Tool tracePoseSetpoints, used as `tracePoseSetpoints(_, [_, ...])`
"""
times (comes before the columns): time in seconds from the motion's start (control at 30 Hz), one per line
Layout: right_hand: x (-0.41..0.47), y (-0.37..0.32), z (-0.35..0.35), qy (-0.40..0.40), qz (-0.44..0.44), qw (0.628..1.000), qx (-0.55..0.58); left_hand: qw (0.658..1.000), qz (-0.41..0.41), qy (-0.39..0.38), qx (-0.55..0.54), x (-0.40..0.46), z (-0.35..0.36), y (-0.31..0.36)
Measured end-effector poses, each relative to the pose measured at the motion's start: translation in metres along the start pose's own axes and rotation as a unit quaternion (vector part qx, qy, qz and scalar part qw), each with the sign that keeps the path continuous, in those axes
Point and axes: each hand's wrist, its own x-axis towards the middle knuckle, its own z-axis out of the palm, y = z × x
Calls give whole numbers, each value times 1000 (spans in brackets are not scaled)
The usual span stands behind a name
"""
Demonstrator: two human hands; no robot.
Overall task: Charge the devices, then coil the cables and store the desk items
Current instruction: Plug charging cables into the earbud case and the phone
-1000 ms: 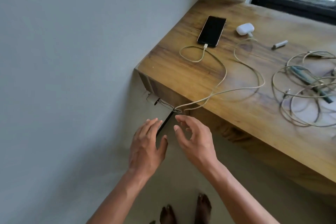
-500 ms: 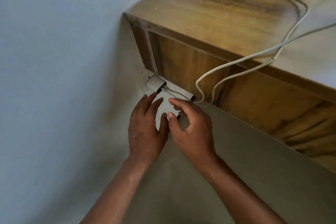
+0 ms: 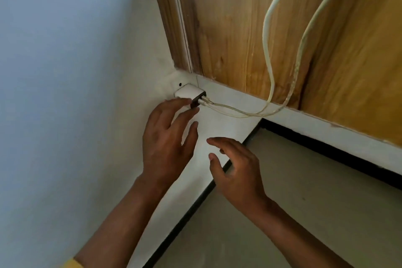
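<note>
White charger block (image 3: 188, 94) seated low in the wall corner, two cables (image 3: 230, 111) plugged into its dark face.
Left hand (image 3: 166, 140) hovers just below the block, fingers spread wide and holding nothing; right hand (image 3: 236, 168) lies further back, equally loose. Best practice, judged here: pinch the block's sides, steady the cables beyond the fingertips, and press straight toward the wall below the wooden desk panel (image 3: 239, 28).

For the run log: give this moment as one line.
left hand open, fingertips at charger | right hand open, apart | two cables plugged in
</note>
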Motion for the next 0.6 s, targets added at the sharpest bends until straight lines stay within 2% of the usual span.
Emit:
tracePoseSetpoints(0.23, [48, 48, 36, 15, -37, 999, -13, 995, 61, 56, 47, 32, 19, -21])
tracePoseSetpoints(0.33, [71, 64, 47, 2, -67, 998, -11, 993, 75, 85, 31, 34, 23, -24])
tracePoseSetpoints(0.6, [105, 87, 62, 3, -167, 986, -28, 993, 82, 80, 23, 33, 26, -26])
